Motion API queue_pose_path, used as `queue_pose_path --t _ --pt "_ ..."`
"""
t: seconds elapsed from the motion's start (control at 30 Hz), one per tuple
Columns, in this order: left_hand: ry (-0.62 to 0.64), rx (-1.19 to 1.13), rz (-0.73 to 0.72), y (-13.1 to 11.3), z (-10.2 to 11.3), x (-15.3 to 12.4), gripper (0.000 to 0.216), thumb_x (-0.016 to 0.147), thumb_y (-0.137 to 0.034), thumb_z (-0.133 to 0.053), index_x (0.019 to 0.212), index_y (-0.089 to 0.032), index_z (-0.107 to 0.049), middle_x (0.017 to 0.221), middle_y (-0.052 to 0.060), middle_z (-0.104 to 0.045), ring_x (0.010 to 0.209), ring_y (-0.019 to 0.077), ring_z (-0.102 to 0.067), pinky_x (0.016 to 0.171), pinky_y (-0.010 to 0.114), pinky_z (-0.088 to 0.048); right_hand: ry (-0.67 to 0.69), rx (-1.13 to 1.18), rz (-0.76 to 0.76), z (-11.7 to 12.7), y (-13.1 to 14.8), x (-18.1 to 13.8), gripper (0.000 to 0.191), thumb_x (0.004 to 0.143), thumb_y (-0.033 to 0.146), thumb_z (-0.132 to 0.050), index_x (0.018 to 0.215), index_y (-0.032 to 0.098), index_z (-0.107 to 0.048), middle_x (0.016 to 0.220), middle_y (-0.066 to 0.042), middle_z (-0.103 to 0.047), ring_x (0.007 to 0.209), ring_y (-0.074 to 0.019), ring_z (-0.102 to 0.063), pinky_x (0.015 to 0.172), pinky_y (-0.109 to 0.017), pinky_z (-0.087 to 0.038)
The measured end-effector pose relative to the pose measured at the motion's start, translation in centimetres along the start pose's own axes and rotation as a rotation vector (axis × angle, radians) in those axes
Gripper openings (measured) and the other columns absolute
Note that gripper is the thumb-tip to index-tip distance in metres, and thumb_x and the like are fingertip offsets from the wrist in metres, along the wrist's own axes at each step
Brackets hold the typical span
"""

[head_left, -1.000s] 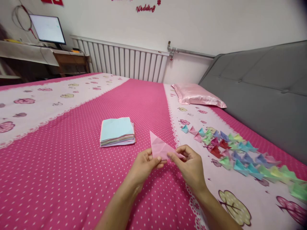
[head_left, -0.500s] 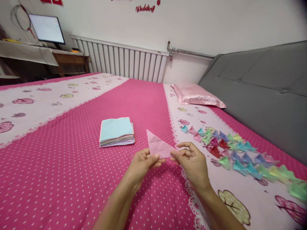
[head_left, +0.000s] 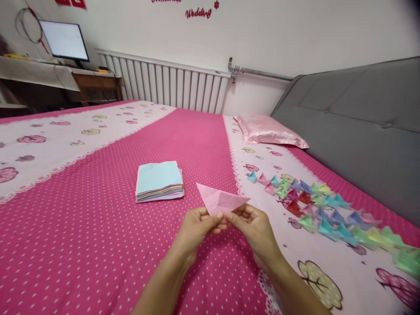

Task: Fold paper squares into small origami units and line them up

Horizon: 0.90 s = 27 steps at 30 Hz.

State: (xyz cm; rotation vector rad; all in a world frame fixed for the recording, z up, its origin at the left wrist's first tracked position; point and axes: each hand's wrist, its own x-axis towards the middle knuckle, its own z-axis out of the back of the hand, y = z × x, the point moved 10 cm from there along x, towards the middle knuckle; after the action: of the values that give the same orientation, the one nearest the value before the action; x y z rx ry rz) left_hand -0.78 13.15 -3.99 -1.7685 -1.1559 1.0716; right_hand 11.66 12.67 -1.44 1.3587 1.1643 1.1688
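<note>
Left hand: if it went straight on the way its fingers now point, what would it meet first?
Beyond the pink folded paper it holds, the left hand would probably meet the right hand first, though this single view leaves depth unclear.

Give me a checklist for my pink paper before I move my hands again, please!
1. Left hand has the folded pink paper: ok, thumb at its lower part.
2. Right hand has it too: ok, thumb close beside the left one.
3. One hand free: not ok, both are holding the paper.
4. Folds behind the paper neat: cannot tell, that side is hidden.
5. Paper stack apart from your hands: ok, light-blue sheet on top.
6. Folded paper boats untouched: ok, off to the right.
</note>
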Motion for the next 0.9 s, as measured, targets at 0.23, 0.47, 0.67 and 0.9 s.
queue_pose_path --t 0.23,0.47,0.67,0.9 --pt "0.008 0.010 -0.027 -0.4 -0.3 -0.1 0.026 0.063 -0.027 -0.072 0.079 -0.007 -0.068 0.066 0.011 -0.068 0.062 0.0135 -0.063 0.057 0.019 -0.046 0.019 -0.037 0.000 -0.9 -0.3 -0.5 0.023 0.070 0.038 -0.064 0.071 0.015 -0.061 0.065 -0.003 -0.064 0.059 -0.0149 -0.060 0.060 -0.027 -0.049" --pt "0.031 0.025 -0.007 0.0 -0.4 0.0 0.026 0.062 -0.029 -0.073 0.077 -0.008 -0.068 0.069 0.010 -0.069 0.060 0.0129 -0.062 0.057 0.019 -0.046 -0.063 -0.120 0.070 0.1 0.6 -0.7 0.020 0.070 0.034 -0.065 0.064 0.015 -0.061 0.057 0.000 -0.059 0.055 -0.0124 -0.053 0.054 -0.023 -0.043" --pt "0.025 0.000 0.001 -0.2 -0.3 -0.1 0.024 0.060 -0.027 -0.074 0.073 -0.008 -0.067 0.066 0.010 -0.069 0.055 0.0121 -0.061 0.053 0.019 -0.045 -0.172 -0.127 0.134 2.0 1.7 -0.7 0.020 0.070 0.033 -0.065 0.060 0.016 -0.059 0.053 0.003 -0.051 0.051 -0.0098 -0.044 0.052 -0.023 -0.037" --pt "0.046 0.017 0.021 -0.2 -0.4 -0.2 0.024 0.062 -0.026 -0.073 0.076 -0.008 -0.066 0.067 0.010 -0.068 0.056 0.0115 -0.062 0.054 0.019 -0.045 -0.259 -0.097 0.180 3.7 3.4 -0.6 0.019 0.069 0.031 -0.066 0.059 0.016 -0.059 0.050 0.003 -0.049 0.050 -0.0099 -0.044 0.052 -0.023 -0.037"
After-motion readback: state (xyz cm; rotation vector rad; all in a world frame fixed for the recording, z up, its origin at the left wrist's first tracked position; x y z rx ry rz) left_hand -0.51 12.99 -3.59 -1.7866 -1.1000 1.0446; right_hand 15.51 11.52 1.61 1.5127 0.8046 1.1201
